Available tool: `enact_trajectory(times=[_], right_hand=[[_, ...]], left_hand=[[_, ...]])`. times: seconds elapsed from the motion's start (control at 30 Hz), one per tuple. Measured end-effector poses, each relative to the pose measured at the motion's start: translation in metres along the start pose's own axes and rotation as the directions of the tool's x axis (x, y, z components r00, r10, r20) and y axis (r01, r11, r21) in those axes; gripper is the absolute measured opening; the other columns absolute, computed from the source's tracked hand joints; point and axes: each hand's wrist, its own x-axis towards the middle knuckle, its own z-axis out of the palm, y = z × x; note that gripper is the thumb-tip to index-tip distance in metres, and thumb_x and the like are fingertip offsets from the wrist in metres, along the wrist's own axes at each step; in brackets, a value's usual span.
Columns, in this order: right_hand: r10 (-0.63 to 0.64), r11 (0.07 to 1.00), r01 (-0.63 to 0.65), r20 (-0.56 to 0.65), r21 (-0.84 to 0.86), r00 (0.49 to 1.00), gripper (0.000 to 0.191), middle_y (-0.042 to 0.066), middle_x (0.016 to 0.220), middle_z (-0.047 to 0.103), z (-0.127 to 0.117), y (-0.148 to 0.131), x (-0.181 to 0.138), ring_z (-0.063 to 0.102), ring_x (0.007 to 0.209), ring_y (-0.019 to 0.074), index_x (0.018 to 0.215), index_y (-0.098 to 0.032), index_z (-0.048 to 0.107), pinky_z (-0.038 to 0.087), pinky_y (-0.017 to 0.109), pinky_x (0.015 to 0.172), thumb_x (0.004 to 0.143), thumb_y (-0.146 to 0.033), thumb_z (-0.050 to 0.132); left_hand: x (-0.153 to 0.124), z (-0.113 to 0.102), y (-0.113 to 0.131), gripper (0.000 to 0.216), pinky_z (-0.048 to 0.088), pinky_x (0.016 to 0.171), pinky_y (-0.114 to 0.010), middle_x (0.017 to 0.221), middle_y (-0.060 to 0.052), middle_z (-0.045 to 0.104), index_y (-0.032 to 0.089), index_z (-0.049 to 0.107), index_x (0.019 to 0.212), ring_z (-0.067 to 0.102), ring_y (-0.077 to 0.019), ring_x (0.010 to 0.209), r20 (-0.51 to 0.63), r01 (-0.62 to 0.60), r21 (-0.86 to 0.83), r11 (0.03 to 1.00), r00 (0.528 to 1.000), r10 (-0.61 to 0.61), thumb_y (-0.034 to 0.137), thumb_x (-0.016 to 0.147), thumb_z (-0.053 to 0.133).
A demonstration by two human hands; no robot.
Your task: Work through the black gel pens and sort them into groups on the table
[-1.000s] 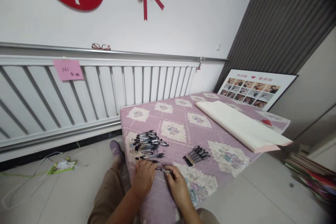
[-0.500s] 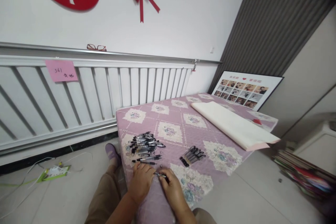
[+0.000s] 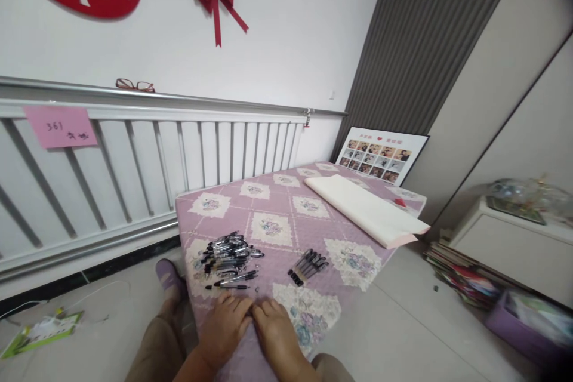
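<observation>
My left hand [image 3: 226, 325] and my right hand [image 3: 278, 331] meet near the front edge of the purple flowered cover. Fingers of both are curled in, closed round a pen that they almost wholly hide; only a dark bit shows between them. Just beyond my left hand lie a few loose black pens [image 3: 230, 287]. Behind these is a heaped pile of clear-barrelled black pens [image 3: 228, 253], with tiny loose parts at its right side. To the right, several pens lie side by side in a neat row [image 3: 308, 267].
A folded cream sheet [image 3: 362, 206] lies across the right of the purple cover [image 3: 224, 224]. A framed photo board [image 3: 380, 155] leans at the far end. The white radiator [image 3: 147, 167] runs along the left. A purple bin [image 3: 523, 322] stands on the floor at right.
My hands have come together, and the pen seen between them before is now mostly covered. The view has turned to the right. The pile and the row of pens look the same.
</observation>
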Motion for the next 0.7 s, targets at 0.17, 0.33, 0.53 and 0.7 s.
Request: enact_trajectory(times=[0.17, 0.33, 0.53, 0.7], right_hand=[[0.112, 0.993, -0.112, 0.009, 0.027, 0.994, 0.024, 0.002, 0.094, 0.067, -0.02, 0.034, -0.005, 0.056, 0.097, 0.0205, 0.09, -0.026, 0.061, 0.027, 0.044, 0.1, 0.084, -0.006, 0.049], [0.251, 0.968, -0.249, -0.08, 0.036, 0.965, 0.029, 0.004, 0.11, 0.064, -0.048, 0.107, -0.014, 0.048, 0.112, 0.0246, 0.093, -0.025, 0.064, 0.03, 0.045, 0.098, 0.078, -0.006, 0.049], [0.214, 0.976, -0.217, -0.245, 0.016, 0.946, 0.031, 0.009, 0.102, 0.062, -0.047, 0.179, -0.013, 0.049, 0.104, 0.0243, 0.083, -0.02, 0.066, 0.038, 0.039, 0.097, 0.069, -0.003, 0.045], [0.21, 0.977, -0.206, -0.28, 0.046, 0.937, 0.036, 0.01, 0.108, 0.06, -0.029, 0.201, -0.006, 0.046, 0.112, 0.0256, 0.08, -0.019, 0.067, 0.038, 0.043, 0.101, 0.064, -0.003, 0.04]], left_hand=[[-0.005, 0.011, -0.008, 0.032, 0.042, 0.097, -0.038, 0.111, -0.003, 0.067, 0.025, 0.054, 0.122, 0.06, -0.0218, 0.103, -0.137, 0.037, 0.041, 0.998, 0.99, -0.032, 0.027, 0.091, 0.049], [-0.006, 0.018, -0.013, 0.027, 0.045, 0.095, -0.039, 0.106, -0.002, 0.069, 0.026, 0.058, 0.115, 0.062, -0.0212, 0.098, -0.158, 0.049, 0.017, 0.999, 0.986, -0.046, 0.026, 0.092, 0.044], [-0.004, 0.016, -0.014, 0.057, 0.038, 0.105, -0.04, 0.135, -0.008, 0.052, 0.022, 0.036, 0.14, 0.046, -0.0239, 0.124, -0.242, 0.073, 0.004, 0.997, 0.968, -0.069, 0.022, 0.085, 0.05], [-0.002, 0.017, -0.01, 0.068, 0.029, 0.109, -0.047, 0.147, -0.01, 0.037, 0.022, 0.028, 0.145, 0.035, -0.0281, 0.133, -0.247, 0.107, 0.085, 0.991, 0.965, -0.083, 0.021, 0.081, 0.052]])
